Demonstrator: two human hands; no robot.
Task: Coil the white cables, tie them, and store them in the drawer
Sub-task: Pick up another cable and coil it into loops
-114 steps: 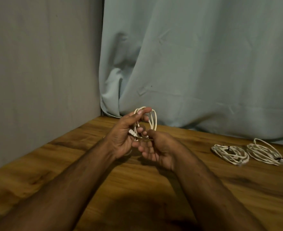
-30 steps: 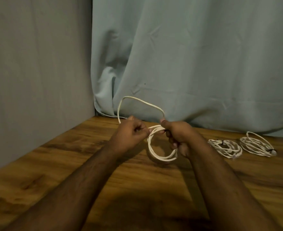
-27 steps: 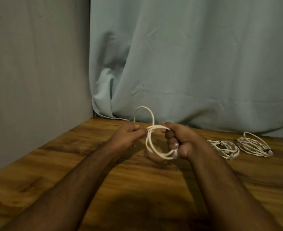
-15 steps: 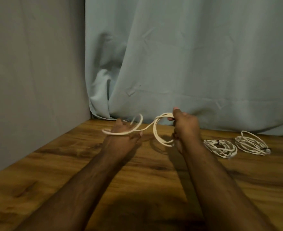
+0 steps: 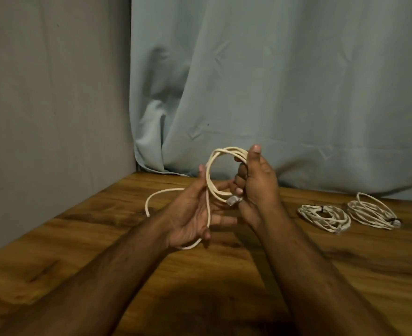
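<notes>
Since half a second ago, both hands have drawn together at frame centre. Right hand (image 5: 257,187), fingers curled, grips the coiled white cable (image 5: 220,170); left hand (image 5: 191,214), palm up with fingers relaxed, carries the loose strand, which trails left onto the wooden bench (image 5: 345,263). Grey wall (image 5: 54,93) at left, pale curtain (image 5: 285,81) behind. Two tied coils (image 5: 325,217) lie at right.

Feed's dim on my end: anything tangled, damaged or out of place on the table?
Nothing stands out. The right hand grips the half-wound coil, its loose tail running over the left hand. Two tied coils lie flat on the table.
</notes>
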